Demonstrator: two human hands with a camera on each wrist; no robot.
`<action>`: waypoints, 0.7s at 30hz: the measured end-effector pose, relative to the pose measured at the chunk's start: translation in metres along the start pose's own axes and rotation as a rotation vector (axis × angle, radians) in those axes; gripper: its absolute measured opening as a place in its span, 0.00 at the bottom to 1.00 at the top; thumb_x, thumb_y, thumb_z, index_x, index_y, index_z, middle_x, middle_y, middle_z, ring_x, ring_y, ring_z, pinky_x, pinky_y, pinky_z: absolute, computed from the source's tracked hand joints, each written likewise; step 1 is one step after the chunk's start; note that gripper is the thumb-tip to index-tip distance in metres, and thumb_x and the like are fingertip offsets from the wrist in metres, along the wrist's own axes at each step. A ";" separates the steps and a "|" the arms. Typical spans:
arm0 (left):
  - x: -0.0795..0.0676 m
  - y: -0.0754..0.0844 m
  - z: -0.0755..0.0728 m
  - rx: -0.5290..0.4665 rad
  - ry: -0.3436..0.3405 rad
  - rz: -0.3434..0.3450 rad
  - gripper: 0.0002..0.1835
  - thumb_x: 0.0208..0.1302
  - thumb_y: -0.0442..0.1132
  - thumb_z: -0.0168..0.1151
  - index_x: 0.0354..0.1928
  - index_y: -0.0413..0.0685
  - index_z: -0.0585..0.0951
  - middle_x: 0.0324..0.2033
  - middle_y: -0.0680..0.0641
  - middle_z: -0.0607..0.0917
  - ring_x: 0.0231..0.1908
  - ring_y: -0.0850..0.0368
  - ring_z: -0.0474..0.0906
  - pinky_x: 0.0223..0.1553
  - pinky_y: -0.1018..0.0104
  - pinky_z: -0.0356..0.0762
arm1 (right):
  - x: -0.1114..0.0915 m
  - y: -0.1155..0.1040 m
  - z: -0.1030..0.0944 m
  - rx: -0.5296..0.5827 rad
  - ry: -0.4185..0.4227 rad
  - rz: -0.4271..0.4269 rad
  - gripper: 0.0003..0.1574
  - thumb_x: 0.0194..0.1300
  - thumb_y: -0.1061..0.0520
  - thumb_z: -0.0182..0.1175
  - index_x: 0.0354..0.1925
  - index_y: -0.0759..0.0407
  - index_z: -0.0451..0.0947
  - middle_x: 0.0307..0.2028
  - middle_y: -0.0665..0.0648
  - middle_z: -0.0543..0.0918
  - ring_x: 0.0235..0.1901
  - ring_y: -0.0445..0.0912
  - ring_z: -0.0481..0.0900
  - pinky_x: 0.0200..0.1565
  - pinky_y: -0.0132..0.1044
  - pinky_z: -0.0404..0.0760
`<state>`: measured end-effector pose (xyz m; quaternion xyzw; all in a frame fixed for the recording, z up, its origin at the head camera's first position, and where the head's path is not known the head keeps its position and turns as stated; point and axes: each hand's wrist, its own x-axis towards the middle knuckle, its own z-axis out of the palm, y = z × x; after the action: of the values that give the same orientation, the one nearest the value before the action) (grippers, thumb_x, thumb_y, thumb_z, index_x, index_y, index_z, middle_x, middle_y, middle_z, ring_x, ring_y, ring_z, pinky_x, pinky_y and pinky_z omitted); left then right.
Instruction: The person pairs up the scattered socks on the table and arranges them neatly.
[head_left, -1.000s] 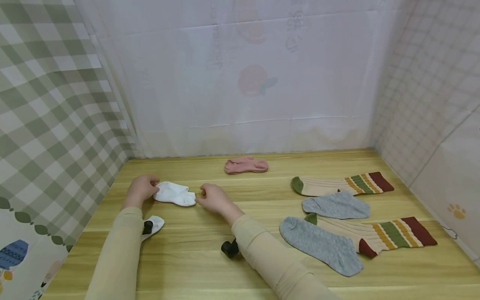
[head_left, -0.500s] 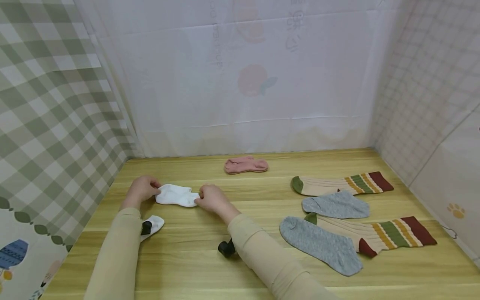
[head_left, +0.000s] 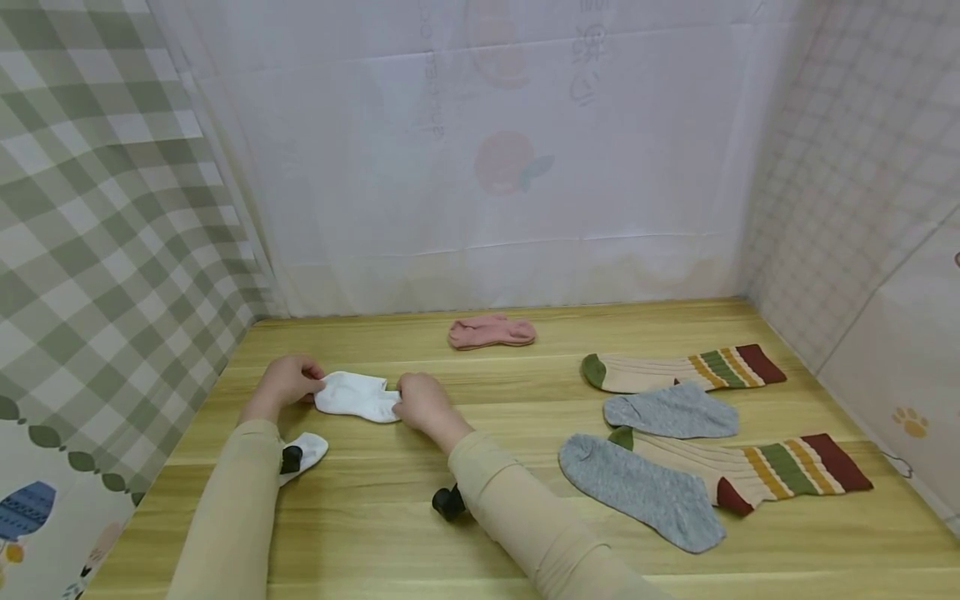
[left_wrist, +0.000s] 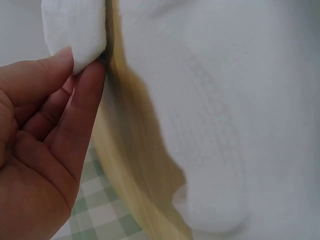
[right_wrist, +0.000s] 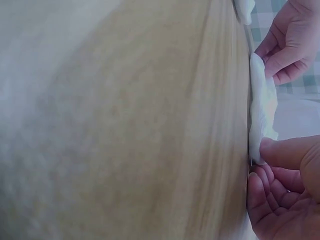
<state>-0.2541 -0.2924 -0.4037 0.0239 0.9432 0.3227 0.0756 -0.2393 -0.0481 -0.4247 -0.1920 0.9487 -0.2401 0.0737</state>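
A white ankle sock [head_left: 356, 395] is stretched between both hands at the left of the table. My left hand [head_left: 284, 385] pinches its left end; in the left wrist view thumb and finger meet on the white sock [left_wrist: 77, 32]. At the other end my right hand [head_left: 426, 404] pinches the cuff, and the right wrist view has the thumb laid over the sock [right_wrist: 262, 107] close above the tabletop. A second white sock [head_left: 309, 454] lies nearer, partly hidden behind the left forearm and its black wrist camera.
A pink pair of socks [head_left: 492, 332] lies at the back middle. To the right are grey socks [head_left: 671, 410] and striped beige socks [head_left: 780, 468], some overlapping. Cloth-covered walls [head_left: 480, 167] stand at the back and both sides of the wooden table [head_left: 390, 533].
My right hand has taken hold of the sock's right end, which it was only beside a second ago. The sock has since shifted slightly right and toward me.
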 end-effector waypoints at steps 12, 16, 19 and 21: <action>0.002 0.004 0.005 -0.003 0.010 0.036 0.04 0.66 0.29 0.60 0.36 0.32 0.78 0.29 0.42 0.80 0.28 0.54 0.79 0.30 0.65 0.81 | -0.005 0.007 -0.002 0.157 0.056 0.031 0.06 0.70 0.59 0.61 0.43 0.59 0.80 0.36 0.53 0.82 0.36 0.44 0.77 0.42 0.36 0.77; 0.001 0.006 0.007 -0.031 0.016 0.046 0.05 0.67 0.29 0.59 0.39 0.30 0.76 0.31 0.39 0.80 0.27 0.53 0.80 0.31 0.62 0.82 | -0.006 0.012 -0.001 0.218 0.086 0.047 0.04 0.70 0.60 0.61 0.42 0.58 0.79 0.33 0.51 0.80 0.33 0.43 0.74 0.38 0.34 0.75; 0.000 0.010 0.009 -0.070 0.020 0.040 0.06 0.68 0.28 0.58 0.41 0.28 0.76 0.33 0.37 0.80 0.29 0.52 0.80 0.32 0.60 0.83 | -0.006 0.016 -0.003 0.263 0.090 0.056 0.04 0.70 0.60 0.60 0.42 0.58 0.78 0.34 0.52 0.79 0.33 0.43 0.73 0.38 0.35 0.74; -0.001 0.012 0.011 -0.082 0.025 0.039 0.07 0.68 0.27 0.58 0.43 0.26 0.76 0.34 0.36 0.80 0.30 0.51 0.80 0.32 0.59 0.84 | -0.007 0.017 -0.004 0.283 0.087 0.059 0.04 0.71 0.60 0.60 0.43 0.59 0.78 0.35 0.52 0.79 0.34 0.43 0.74 0.39 0.35 0.75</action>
<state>-0.2519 -0.2767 -0.4046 0.0353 0.9294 0.3626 0.0583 -0.2394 -0.0292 -0.4290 -0.1414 0.9130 -0.3770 0.0656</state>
